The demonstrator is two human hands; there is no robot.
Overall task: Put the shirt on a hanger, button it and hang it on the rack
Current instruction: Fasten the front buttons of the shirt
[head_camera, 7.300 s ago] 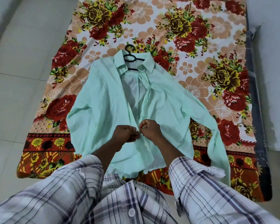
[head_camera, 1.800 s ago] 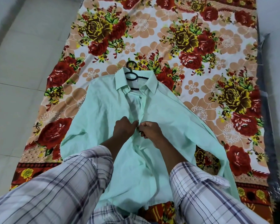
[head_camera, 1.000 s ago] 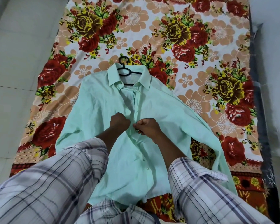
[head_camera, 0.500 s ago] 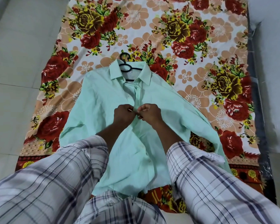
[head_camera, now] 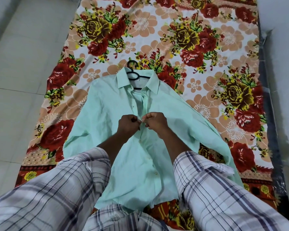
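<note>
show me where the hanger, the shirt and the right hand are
hanger (head_camera: 132,61), head view, top of its black hook
shirt (head_camera: 103,117), head view, flat mint front panel
right hand (head_camera: 155,121), head view, back of the hand, fingers pinching the shirt front

free: bedsheet (head_camera: 157,25) bare across upper frame; tiled floor (head_camera: 18,84) open far left | blocked: shirt (head_camera: 107,117) spread over centre, hanger (head_camera: 134,75) poking above collar, plaid sleeves (head_camera: 65,189) filling bottom edge

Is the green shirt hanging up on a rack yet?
No, the shirt lies flat on the flowery sheet, and the left hand and right hand pinch its front edges.
</note>
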